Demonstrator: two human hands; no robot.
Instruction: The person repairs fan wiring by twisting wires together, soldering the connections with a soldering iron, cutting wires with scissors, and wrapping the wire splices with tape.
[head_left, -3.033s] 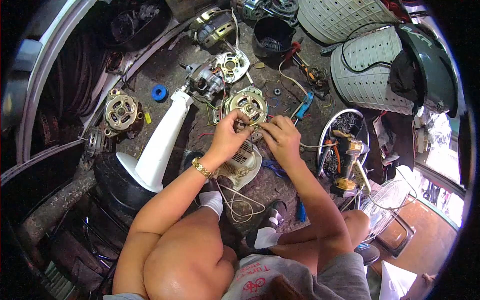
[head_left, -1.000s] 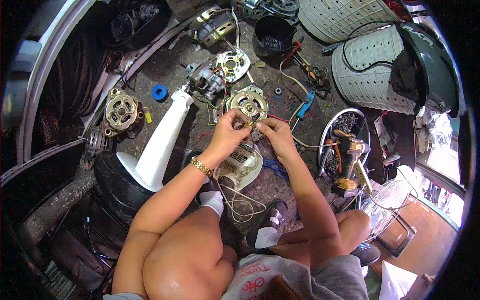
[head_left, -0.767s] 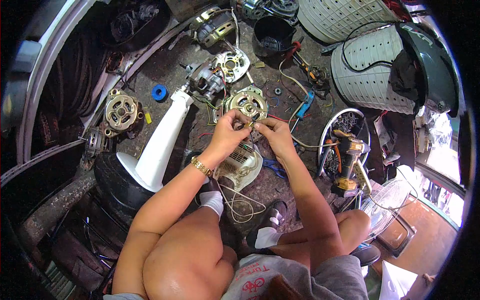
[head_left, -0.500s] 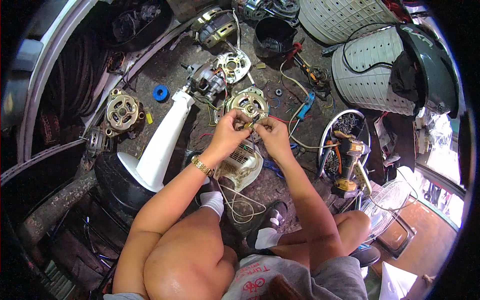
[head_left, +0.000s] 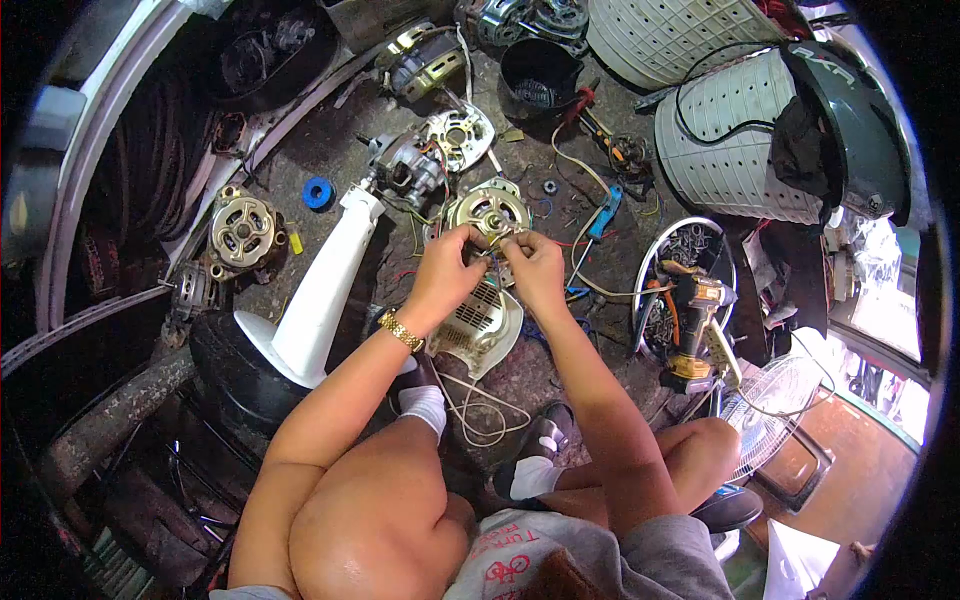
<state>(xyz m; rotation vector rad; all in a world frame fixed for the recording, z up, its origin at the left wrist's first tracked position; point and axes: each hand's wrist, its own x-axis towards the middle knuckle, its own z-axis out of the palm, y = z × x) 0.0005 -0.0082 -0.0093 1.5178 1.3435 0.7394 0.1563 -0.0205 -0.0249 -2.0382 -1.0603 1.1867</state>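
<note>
Just in front of a round gold motor, my left hand is closed, thumb and fingers pinched together. Beside it, my right hand is pinched too, with its fingertips at the motor's near edge. Thin wires run at the fingertips of both hands, but what exactly each hand grips is too small to make out. Below the hands lies a cream vented housing with a pale cord. A white fan stand lies to the left, its upper end by another motor.
A blue tape roll and a gold motor lie at left. To the right are a blue-handled screwdriver, a metal bowl of screws and a yellow drill. A black pot stands beyond the motors.
The view has shifted slightly. Both hands have moved a little to the left, and the right hand's fingers now reach closer to the motor's edge.
</note>
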